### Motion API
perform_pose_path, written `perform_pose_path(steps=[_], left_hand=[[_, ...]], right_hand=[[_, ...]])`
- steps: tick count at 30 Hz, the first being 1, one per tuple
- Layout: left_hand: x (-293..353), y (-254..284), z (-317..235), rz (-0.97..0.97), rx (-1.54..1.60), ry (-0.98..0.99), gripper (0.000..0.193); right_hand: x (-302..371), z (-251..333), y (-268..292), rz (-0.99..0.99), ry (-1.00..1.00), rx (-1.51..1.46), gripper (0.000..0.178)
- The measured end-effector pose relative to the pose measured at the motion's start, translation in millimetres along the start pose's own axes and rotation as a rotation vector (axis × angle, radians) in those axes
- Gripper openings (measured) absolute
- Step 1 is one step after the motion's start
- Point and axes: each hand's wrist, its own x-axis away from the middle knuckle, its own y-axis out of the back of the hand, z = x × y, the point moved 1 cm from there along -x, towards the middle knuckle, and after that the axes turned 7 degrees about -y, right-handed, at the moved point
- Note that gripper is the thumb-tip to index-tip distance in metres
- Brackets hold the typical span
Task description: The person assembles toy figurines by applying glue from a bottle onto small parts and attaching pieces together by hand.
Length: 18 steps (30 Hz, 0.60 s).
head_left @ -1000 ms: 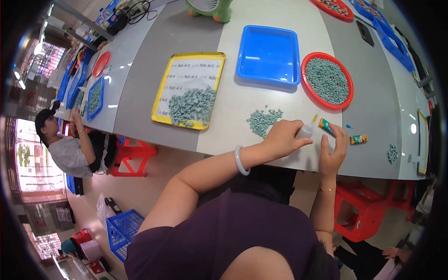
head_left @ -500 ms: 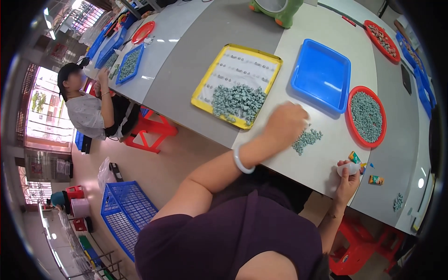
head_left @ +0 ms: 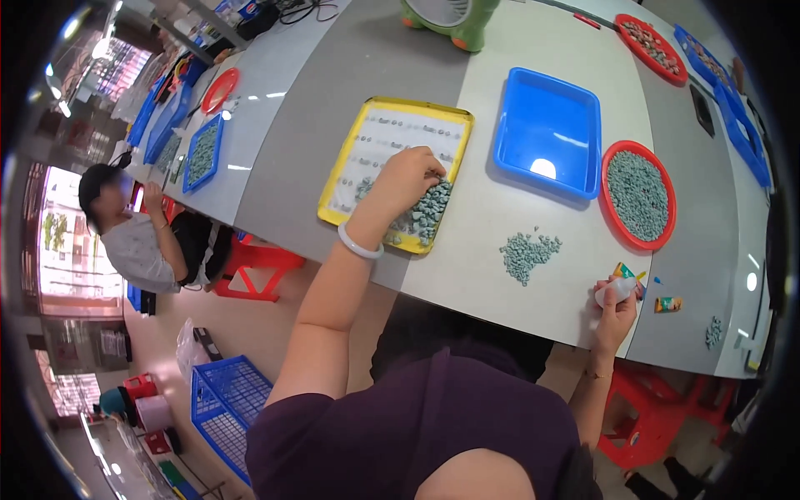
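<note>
Green stones (head_left: 432,212) cover the near part of a yellow-rimmed tray (head_left: 425,107), where the left hand (head_left: 406,177) curls low over them, any hold on one impossible to tell; the right hand (head_left: 615,321), closed around a white bottle (head_left: 615,292), is near the table's (head_left: 467,279) front edge. Pale tabletop leaves room between that tray and a blue tray (head_left: 546,125), beside which a round red tray (head_left: 606,187) holds finer green pieces (head_left: 637,196).

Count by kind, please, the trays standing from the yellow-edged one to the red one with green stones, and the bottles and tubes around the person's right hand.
Rectangular trays: 2 (yellow-edged tray, blue tray)
Round trays: 1 (red tray)
Bottles: 1 (white bottle, in the right hand)
Tubes: 2 (tube beside the bottle, tube farther right)
Total: 6
</note>
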Motion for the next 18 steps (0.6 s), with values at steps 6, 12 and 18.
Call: perform_pose_path(steps=[6,12,18], left_hand=[[6,-3,7,-0.289,0.083,-0.006,0.018],[48,-20,-69,-0.269,0.982,0.216,0.012],[72,-86,-112,-0.084,1.241,0.226,0.019]], right_hand=[[0,-2,-3,0.088,0.059,0.030,0.024],[5,9,-6,0.104,0.053,0.077,0.022],[30,22,-31,0.278,-0.003,0.193,0.023]])
